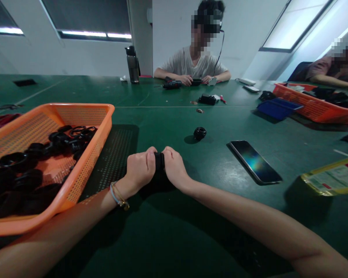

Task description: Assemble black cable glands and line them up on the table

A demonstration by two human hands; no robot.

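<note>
My left hand [141, 166] and my right hand [174, 166] are closed side by side around one black part [159, 160], low over the green table [162, 247]. Only a narrow ridged strip of the part shows between the fists; its full shape is hidden. A round black fitting [200, 133] lies on the table beyond my right hand. To my left, an orange perforated basket [111, 112] holds several black rings and round parts [59, 141], with its rim near my left forearm.
On the right lie a smartphone [255, 162] and a yellow-edged package [333, 175]. Farther off are a blue tray [278, 108], another orange basket [321, 108], a small black box [208, 99] and a dark bottle [132, 65]. A person [193, 63] sits opposite; another sits far right.
</note>
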